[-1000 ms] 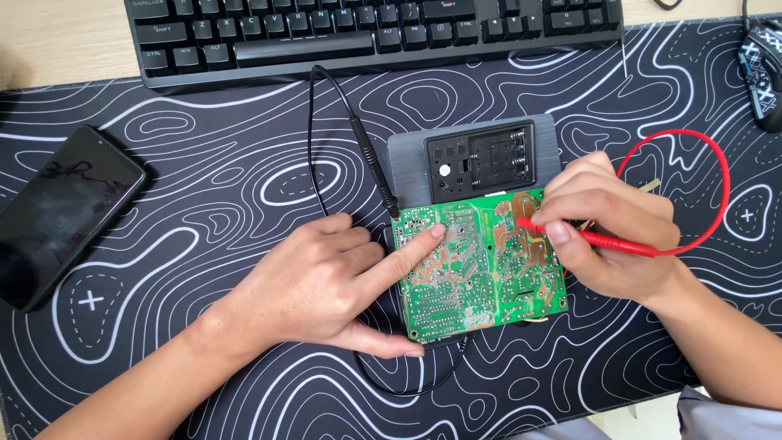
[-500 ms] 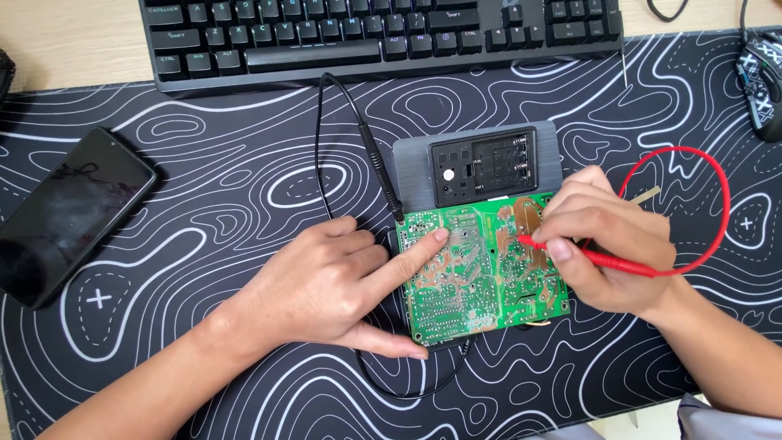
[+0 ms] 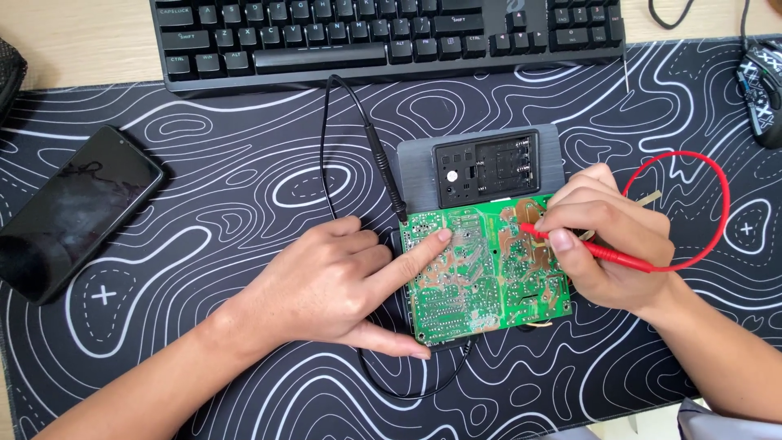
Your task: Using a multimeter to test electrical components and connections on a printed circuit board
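On the patterned desk mat (image 3: pixel 244 187), the circuit board (image 3: pixel 481 273) hasn't moved; left hand (image 3: pixel 334 285) still steadies it, forefinger extended, right hand (image 3: pixel 611 244) still pinching the red probe (image 3: pixel 586 248).

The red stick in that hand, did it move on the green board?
No. The red probe keeps touching the same copper patch near the top right of the green board.
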